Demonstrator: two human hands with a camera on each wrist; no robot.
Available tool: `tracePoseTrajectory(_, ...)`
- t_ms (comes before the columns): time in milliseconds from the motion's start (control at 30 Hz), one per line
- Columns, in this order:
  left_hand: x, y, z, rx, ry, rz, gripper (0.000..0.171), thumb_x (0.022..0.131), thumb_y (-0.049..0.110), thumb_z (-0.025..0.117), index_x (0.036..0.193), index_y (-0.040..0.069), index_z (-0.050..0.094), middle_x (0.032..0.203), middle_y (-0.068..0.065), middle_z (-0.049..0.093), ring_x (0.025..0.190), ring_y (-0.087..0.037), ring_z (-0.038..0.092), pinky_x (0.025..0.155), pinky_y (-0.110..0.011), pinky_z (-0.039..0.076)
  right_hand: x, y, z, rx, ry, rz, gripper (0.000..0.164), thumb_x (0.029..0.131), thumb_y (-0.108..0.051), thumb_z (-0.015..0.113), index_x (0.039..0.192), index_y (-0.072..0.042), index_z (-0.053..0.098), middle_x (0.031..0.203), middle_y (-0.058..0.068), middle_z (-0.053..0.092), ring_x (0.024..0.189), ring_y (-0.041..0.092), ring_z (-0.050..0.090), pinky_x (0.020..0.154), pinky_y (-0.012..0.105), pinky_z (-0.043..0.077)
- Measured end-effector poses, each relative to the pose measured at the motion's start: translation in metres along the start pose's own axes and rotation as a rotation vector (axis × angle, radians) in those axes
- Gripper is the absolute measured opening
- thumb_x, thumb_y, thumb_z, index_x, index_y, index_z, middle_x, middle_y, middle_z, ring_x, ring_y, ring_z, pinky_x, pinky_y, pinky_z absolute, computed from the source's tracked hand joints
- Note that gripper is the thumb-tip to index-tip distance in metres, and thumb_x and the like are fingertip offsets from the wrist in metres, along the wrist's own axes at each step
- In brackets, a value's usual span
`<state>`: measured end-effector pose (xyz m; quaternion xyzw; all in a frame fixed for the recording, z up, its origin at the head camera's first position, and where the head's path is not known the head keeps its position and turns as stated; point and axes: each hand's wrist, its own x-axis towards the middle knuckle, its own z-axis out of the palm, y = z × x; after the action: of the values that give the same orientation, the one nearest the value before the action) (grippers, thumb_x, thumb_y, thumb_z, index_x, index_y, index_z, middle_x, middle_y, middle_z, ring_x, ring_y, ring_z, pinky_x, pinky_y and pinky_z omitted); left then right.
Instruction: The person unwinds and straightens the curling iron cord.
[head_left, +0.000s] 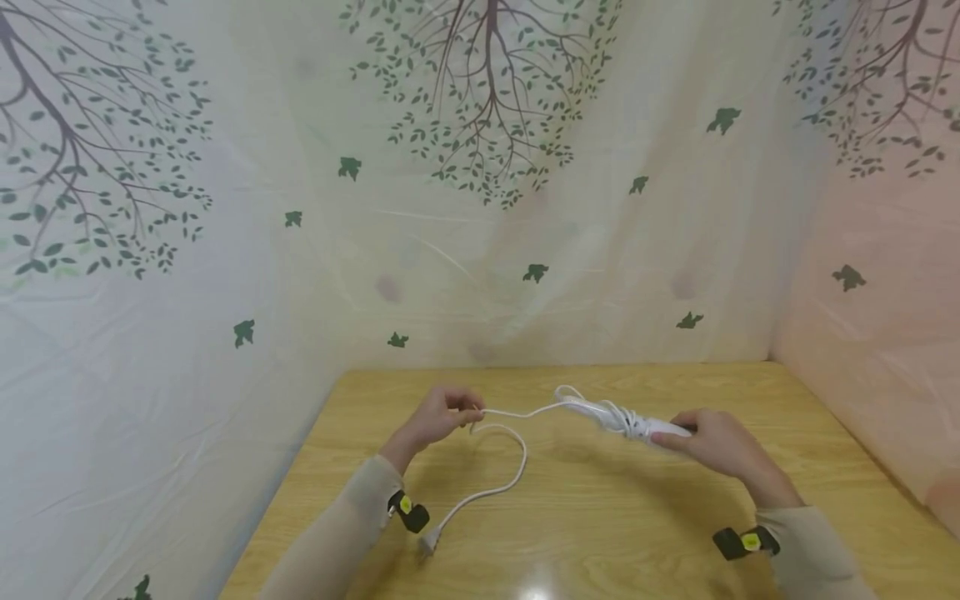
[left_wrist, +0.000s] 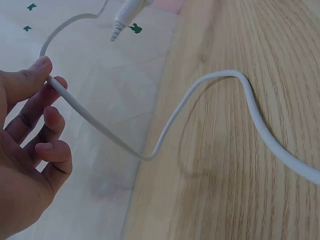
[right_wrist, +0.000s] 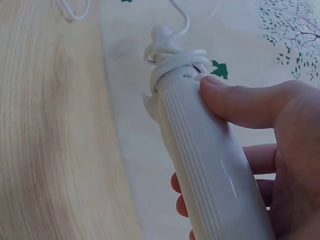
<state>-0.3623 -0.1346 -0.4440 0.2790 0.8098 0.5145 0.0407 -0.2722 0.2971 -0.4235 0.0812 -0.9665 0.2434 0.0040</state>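
My left hand pinches a white power cord between thumb and index finger; the other fingers are loosely bent in the left wrist view. From there the cord droops in a loop to its plug near the left forearm. My right hand grips a long white corded appliance by its ribbed body, thumb on top. Several turns of cord wrap its far end, which points left and away. A length of cord spans from those turns to the left hand, above the table. The palm hides part of the appliance.
A wood-grain table lies under both hands. Pale sheets with printed trees and green leaves form a back wall and side walls close to the table's edges. Each wrist wears a black strap camera.
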Motion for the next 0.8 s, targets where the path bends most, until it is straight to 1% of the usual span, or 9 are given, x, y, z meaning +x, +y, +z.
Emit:
tracePoseTrajectory(100,-0.002,-0.001,0.000,0.026,-0.022,0.009,0.012,0.088,0.013,0.072,0.096,0.003,0.073,0.085,-0.010,0.067,0.074,-0.013,0.056,0.063,-0.025,0.046,0.000,0.000,-0.004,-0.012,0.030,-0.005,0.060,0.086,-0.058,0.064,0.105,-0.001,0.071,0.089,0.007,0.069,0.072,0.016,0.054,0.059,0.031,0.043)
tracePoseTrajectory(133,-0.003,-0.002,0.000,0.036,-0.029,0.006,0.011,0.088,0.013,0.072,0.095,0.004,0.073,0.084,-0.009,0.067,0.074,-0.013,0.056,0.064,-0.025,0.046,0.000,0.000,-0.005,-0.014,0.037,-0.005,0.061,0.087,-0.058,0.064,0.106,0.000,0.071,0.090,0.008,0.070,0.072,0.016,0.054,0.059,0.031,0.043)
tracePoseTrajectory(267,-0.004,-0.011,0.000,0.073,-0.052,0.031,0.007,0.087,0.012,0.072,0.092,0.007,0.073,0.077,-0.006,0.066,0.069,-0.011,0.056,0.061,-0.024,0.046,0.000,0.000,-0.009,-0.014,0.064,-0.007,0.062,0.087,-0.055,0.065,0.109,0.003,0.069,0.093,0.011,0.071,0.073,0.017,0.055,0.059,0.032,0.044)
tracePoseTrajectory(433,-0.003,-0.021,0.003,0.139,-0.073,0.037,0.004,0.086,0.012,0.073,0.090,0.012,0.074,0.074,0.000,0.066,0.067,-0.008,0.056,0.059,-0.021,0.045,-0.002,-0.002,-0.013,0.031,0.096,-0.011,0.058,0.088,-0.052,0.066,0.109,0.003,0.069,0.092,0.010,0.070,0.072,0.016,0.056,0.059,0.031,0.044)
tracePoseTrajectory(533,-0.004,-0.023,0.005,0.171,-0.083,0.047,0.004,0.085,0.010,0.073,0.089,0.011,0.074,0.075,0.000,0.068,0.067,-0.007,0.056,0.060,-0.021,0.045,-0.002,-0.004,-0.015,0.044,0.110,-0.019,0.056,0.088,-0.051,0.067,0.108,0.001,0.070,0.091,0.008,0.070,0.073,0.016,0.055,0.059,0.031,0.044)
tracePoseTrajectory(667,-0.004,-0.025,0.006,0.219,-0.083,0.061,0.004,0.085,0.010,0.073,0.089,0.009,0.074,0.076,0.000,0.069,0.067,-0.005,0.056,0.061,-0.021,0.046,-0.002,-0.006,-0.019,0.047,0.110,-0.025,0.056,0.088,-0.052,0.066,0.109,0.000,0.070,0.092,0.008,0.070,0.073,0.016,0.055,0.059,0.030,0.043)
tracePoseTrajectory(800,-0.005,-0.029,0.008,0.223,-0.081,0.047,0.004,0.086,0.010,0.073,0.090,0.009,0.074,0.076,0.001,0.069,0.067,-0.005,0.056,0.060,-0.021,0.046,-0.003,-0.010,-0.023,0.051,0.112,-0.030,0.057,0.088,-0.052,0.066,0.111,0.000,0.069,0.093,0.009,0.070,0.073,0.016,0.056,0.060,0.030,0.044)
